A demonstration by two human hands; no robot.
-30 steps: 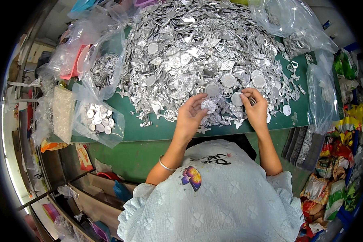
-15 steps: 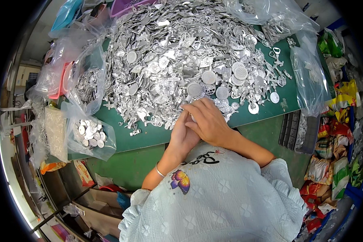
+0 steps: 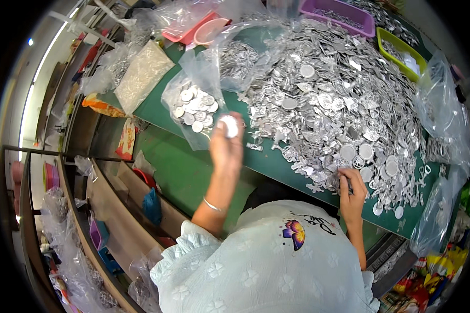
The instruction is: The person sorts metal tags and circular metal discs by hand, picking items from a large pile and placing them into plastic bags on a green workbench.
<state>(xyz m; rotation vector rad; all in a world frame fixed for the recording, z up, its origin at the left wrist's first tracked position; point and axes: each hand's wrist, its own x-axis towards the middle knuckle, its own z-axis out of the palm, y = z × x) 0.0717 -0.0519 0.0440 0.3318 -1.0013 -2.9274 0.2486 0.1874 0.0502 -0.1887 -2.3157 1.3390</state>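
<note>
While the left grip point(image 3: 226, 148) clamps a bright-white disc point(image 3: 228, 126), the right grip point(image 3: 354, 193) is unclear.

A bare strip of surface point(image 3: 269, 163) leaves passage along the near edge, blocked behind by a pile point(image 3: 329, 104), left by a bag point(image 3: 198, 141).
</note>
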